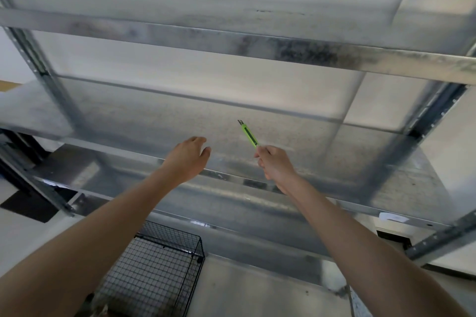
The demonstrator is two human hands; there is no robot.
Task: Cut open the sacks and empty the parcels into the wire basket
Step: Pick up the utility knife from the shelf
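Wire basket sits low under left forearm; no sacks in view. Right hand grips green cutter, blade end away; left hand beside it, loose, holding nothing. Prob. pre-cut step: next needs a sack fetched, blade kept off left hand.

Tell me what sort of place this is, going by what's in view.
Likely a storeroom or warehouse: galvanised metal shelving, a wire basket low down, and a green cutter held in the right hand.
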